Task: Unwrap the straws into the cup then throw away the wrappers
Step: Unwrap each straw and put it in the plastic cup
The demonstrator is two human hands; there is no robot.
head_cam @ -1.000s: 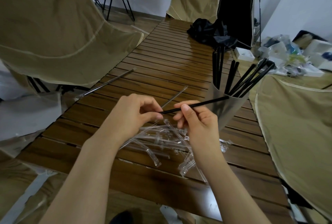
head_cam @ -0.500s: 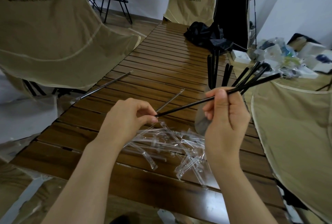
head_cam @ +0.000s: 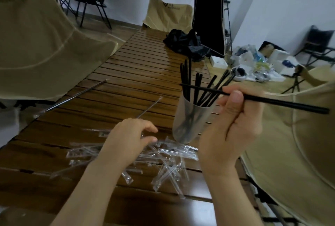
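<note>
Right hand (head_cam: pixel 233 127) raised, pinching black straw (head_cam: pixel 282 101) crosswise above cup (head_cam: pixel 190 122).

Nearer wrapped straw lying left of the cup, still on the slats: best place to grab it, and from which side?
Likely best pinched near its near end, coming from above with the left hand. The clear-wrapped straw lies flat and diagonal on the wooden slatted table, its far end pointing away. That near end lies just beyond the left hand's fingers, away from the translucent plastic cup and mostly beyond the pile of empty clear wrappers.
</note>
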